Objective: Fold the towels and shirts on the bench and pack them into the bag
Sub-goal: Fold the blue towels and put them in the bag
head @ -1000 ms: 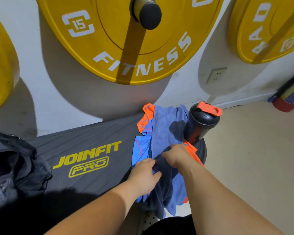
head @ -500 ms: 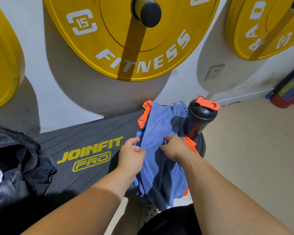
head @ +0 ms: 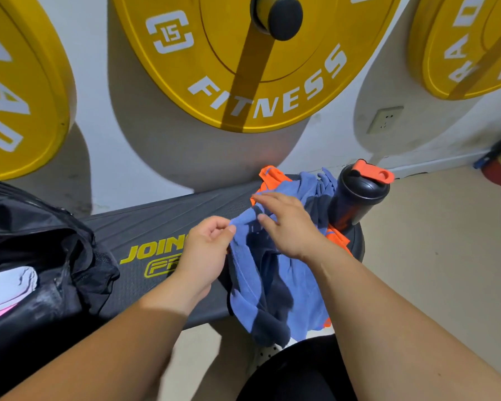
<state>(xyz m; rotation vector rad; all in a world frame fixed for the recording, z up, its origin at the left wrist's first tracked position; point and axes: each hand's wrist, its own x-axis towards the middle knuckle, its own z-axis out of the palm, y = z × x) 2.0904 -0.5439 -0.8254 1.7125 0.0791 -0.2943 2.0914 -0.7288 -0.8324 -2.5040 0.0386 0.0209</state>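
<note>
Towel step: blue towel (head: pixel 272 287) lies bunched on the right end of the table (head: pixel 168 215), over an orange shirt (head: pixel 268 175), with its near part hanging off the edge. Left hand (head: pixel 207 250) pinches a towel corner between thumb and forefinger. Right hand (head: pixel 287 224) rests on the cloth, fingers (head: pixel 266 198) straight and apart. Recommend finding the second corner, lifting clear of the shaker bottle (head: pixel 357 198), and squaring the edges before folding. Bag (head: pixel 70 241) sits open at left.
</note>
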